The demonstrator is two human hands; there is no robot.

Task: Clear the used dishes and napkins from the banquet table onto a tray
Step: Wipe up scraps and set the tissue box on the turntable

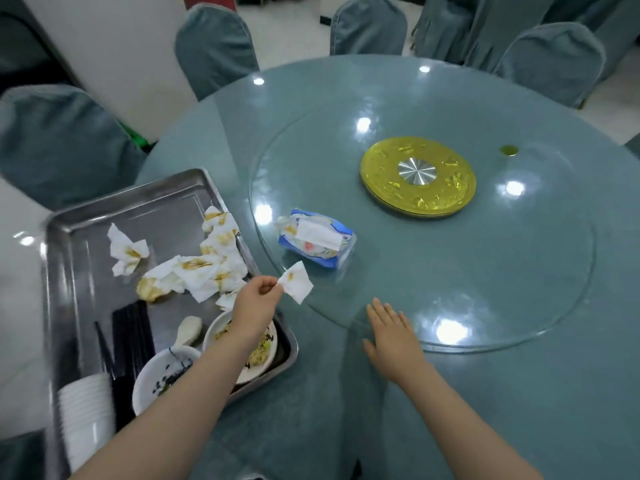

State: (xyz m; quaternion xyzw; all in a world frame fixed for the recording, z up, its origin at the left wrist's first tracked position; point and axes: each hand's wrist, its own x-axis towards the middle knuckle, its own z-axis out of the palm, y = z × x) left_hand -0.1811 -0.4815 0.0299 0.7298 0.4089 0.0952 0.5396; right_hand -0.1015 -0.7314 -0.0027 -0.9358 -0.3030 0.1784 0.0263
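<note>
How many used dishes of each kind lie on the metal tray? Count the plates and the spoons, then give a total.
Plates with food scraps: 2
White spoons: 1
Total: 3, all lying on the metal tray

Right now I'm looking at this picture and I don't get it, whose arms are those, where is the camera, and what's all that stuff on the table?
There is no machine here. The one picture comes from a camera worn on a person's head, looking down at their own arms.

The left hand pinches a stained napkin above the edge of a metal tray. The right hand lies flat and open on the round table, holding nothing.

The tray already holds crumpled napkins, dirty bowls, a white spoon, black chopsticks and stacked white cups.

On the glass turntable lie a tissue pack and a gold centre disc.
</note>
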